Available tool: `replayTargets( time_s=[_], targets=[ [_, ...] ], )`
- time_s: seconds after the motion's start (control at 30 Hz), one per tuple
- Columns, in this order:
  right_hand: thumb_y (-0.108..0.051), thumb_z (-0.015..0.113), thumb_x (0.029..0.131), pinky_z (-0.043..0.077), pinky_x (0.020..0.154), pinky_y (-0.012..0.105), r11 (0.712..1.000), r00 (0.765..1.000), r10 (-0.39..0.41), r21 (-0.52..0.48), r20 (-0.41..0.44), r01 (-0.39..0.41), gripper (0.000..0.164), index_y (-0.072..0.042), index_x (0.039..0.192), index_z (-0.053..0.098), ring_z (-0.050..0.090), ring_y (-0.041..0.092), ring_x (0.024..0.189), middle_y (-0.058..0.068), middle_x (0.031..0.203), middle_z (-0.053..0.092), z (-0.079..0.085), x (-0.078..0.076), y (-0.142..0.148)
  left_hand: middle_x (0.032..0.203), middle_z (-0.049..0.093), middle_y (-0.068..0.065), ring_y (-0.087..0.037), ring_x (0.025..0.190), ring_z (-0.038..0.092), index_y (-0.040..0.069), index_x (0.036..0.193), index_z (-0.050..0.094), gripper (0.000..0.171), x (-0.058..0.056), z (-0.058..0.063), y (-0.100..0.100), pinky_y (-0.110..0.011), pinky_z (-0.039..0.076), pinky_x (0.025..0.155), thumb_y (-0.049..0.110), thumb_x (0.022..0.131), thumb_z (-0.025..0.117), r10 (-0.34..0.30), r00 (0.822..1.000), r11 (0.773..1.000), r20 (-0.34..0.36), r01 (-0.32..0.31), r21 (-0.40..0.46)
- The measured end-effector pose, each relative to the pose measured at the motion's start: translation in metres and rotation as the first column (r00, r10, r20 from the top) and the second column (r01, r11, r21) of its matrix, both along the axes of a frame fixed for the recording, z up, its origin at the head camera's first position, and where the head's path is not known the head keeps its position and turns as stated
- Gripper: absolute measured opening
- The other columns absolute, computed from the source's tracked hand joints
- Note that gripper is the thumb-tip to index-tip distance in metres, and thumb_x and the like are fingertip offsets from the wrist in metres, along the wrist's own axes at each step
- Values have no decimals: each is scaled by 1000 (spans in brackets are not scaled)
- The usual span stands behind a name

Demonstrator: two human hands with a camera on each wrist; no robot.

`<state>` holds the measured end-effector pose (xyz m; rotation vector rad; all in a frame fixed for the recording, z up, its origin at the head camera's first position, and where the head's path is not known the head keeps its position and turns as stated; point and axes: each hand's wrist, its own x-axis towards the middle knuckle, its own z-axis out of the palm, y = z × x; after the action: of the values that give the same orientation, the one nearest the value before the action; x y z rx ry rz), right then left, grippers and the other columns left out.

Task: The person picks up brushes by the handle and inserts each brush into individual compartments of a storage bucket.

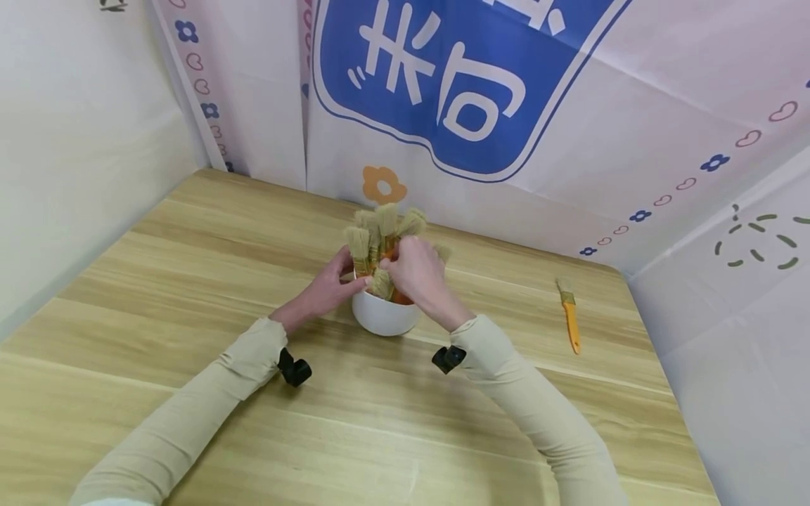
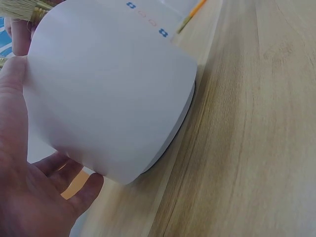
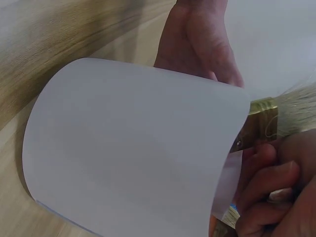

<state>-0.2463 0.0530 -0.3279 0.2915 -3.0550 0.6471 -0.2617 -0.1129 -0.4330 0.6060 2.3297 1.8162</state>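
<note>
A round white container (image 1: 384, 314) stands on the table, with several paintbrushes (image 1: 387, 219) in it, most with their pale bristles up. My left hand (image 1: 329, 284) holds the container from the left, thumb at the rim and fingers round the far side, as the left wrist view shows. At the container's mouth, my right hand (image 1: 418, 274) has its fingers curled round a paintbrush among the others. In the right wrist view those fingers (image 3: 266, 185) partly hide the brush, beside another brush's metal ferrule (image 3: 264, 106).
One paintbrush with an orange handle (image 1: 571, 327) lies apart on the right of the wooden table (image 1: 354, 436). A printed white cloth (image 1: 538, 204) hangs behind the table's back edge, and pale walls (image 1: 728, 337) flank it.
</note>
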Motion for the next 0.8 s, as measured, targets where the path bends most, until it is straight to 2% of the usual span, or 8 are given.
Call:
replayTargets(
  time_s=[0.3,0.57,0.7,0.8],
  targets=[
    [-19,60,84,17,37,19,999,999,12,-46,-35,-14,45,-16,49,31,24,7,43,-7,47,23,-3,-2,2,140,38,-24,-40,134,36,9,143,22,62,0,1,0,-58,35,106,21,93,56,-1,1000,1000,8,1,14],
    [-21,60,86,24,39,21,999,1000,-5,-46,-21,4,33,-15,61,40,35,11,48,-3,56,32,-2,-2,1,142,37,-24,-41,135,34,10,143,22,61,1,2,1,-59,34,106,22,93,55,1,1000,1000,14,-1,9],
    [-23,61,87,30,41,21,999,1000,-14,-42,-14,13,19,-7,79,57,43,13,53,1,65,45,-2,-1,1,141,37,-24,-41,134,34,8,143,23,60,1,2,1,-58,34,106,20,93,56,3,1000,1000,16,-3,7],
    [-24,61,88,35,45,22,999,1000,-20,-45,-4,20,24,-2,96,60,47,15,59,5,75,54,-2,-1,2,141,37,-24,-41,134,35,7,142,23,60,1,2,1,-58,35,106,19,93,55,4,1000,1000,15,-4,5]
  ],
)
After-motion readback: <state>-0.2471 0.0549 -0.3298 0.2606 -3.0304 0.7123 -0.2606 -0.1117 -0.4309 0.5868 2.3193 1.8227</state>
